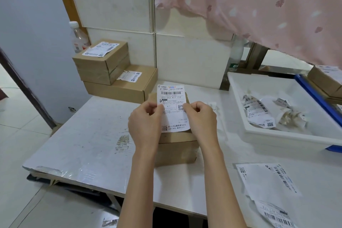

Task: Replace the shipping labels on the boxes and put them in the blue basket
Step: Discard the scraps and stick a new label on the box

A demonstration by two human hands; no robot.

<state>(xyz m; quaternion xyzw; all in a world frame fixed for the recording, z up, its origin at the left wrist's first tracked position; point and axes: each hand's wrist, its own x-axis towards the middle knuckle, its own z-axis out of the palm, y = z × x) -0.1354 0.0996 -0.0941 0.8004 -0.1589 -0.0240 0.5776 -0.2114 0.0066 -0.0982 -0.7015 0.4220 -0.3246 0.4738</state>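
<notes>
Loose label sheets (268, 189) lie nearest, on the table (88, 135) to the near right of the central box (175, 146), apparently spares or backing paper, though I cannot tell which; over that box the left hand (145, 124) and right hand (201, 120) each pinch a side edge of a fresh shipping label (173, 105), fingers curled, holding it upright above the box's top, so the label looks not yet stuck down; right of the box a white tray (277, 135) holds crumpled, torn-off labels (259, 113), which suggests old labels are already stripped; beyond the tray's far-right edge a blue basket (314, 94) shows only its rim, with part of a labelled box (325, 81) seemingly inside, so at least one box may be finished; behind and left of the central box two stacked boxes (109, 72) wait, their labels peeling or worn, and so probably not yet replaced; a bottle (78, 39) stands behind them.
</notes>
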